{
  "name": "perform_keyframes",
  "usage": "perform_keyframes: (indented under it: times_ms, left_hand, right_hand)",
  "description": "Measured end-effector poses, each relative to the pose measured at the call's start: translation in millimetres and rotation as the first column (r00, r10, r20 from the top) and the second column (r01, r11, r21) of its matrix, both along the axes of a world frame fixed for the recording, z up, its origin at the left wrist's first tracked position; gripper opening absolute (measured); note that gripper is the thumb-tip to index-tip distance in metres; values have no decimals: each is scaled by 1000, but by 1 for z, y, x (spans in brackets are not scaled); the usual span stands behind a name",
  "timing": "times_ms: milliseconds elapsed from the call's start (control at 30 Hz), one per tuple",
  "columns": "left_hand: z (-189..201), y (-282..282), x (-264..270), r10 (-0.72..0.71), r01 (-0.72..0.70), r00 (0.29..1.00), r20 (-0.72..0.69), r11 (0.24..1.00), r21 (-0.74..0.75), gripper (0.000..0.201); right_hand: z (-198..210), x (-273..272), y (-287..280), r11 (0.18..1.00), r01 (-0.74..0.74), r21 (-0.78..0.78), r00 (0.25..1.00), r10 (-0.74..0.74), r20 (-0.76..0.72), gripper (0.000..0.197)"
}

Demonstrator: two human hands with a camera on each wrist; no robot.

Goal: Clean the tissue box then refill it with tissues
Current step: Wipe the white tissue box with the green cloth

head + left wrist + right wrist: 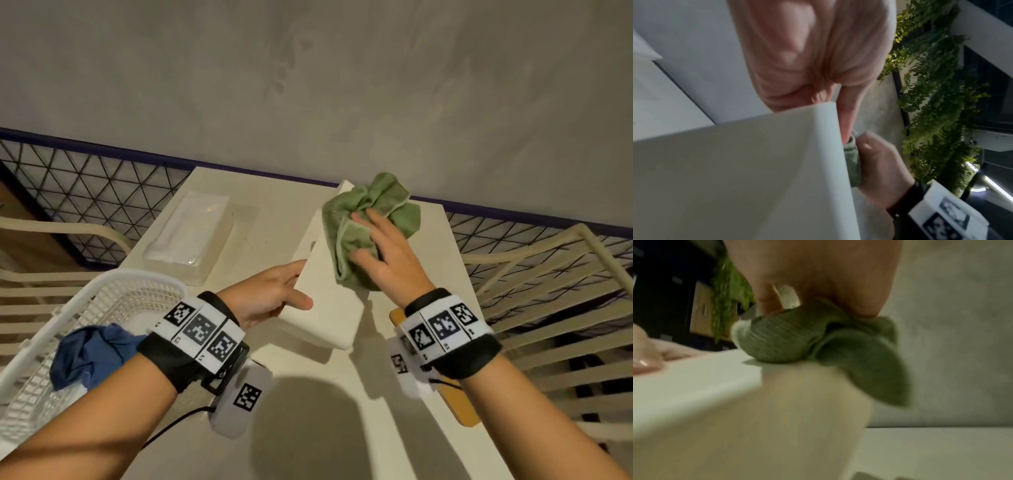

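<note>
A white tissue box (322, 294) stands tilted on the white table (270, 212), its broad face turned up. My left hand (274, 298) grips its near left edge, thumb on top. My right hand (380, 253) holds a bunched green cloth (373, 212) and presses it onto the box's upper face. In the right wrist view the green cloth (818, 340) sits on the box (735, 410) under my fingers. The left wrist view shows the box (746, 170) close up with the cloth (853, 162) behind its edge. A clear-wrapped pack of tissues (191, 236) lies on the table to the left.
A white plastic basket (102, 308) with a blue cloth (89, 353) stands at the table's left front. A flat wooden piece (459, 404) lies under my right wrist. Cream slatted chairs (548, 308) flank the table, with a wire fence (85, 185) and grey wall behind.
</note>
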State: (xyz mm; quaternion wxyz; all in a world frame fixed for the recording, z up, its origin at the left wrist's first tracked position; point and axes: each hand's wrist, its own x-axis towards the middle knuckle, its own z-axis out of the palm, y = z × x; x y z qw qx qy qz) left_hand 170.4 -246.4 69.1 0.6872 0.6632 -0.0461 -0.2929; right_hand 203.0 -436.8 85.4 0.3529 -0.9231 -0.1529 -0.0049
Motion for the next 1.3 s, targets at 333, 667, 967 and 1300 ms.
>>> perform_keyframes:
  times_ms: [333,667,967,1300]
  left_hand:
    - [0,3,1,-66,66,997,47,998,-6,51]
    - [7,3,11,-53,52,995,85,999,15,51]
    - [1,2,4,-57,56,993,105,998,11,51]
    - [8,-29,27,443,-460,887,-127,870,-176,42]
  right_hand:
    - [-9,0,0,999,2,-55,987,7,159,56]
    - [-3,25,19,961,99,-260,954,-18,298,44]
    - [-19,37,6,962,226,156,952,-252,172,44]
    - [-19,5,23,854,166,493,979,-85,-184,45]
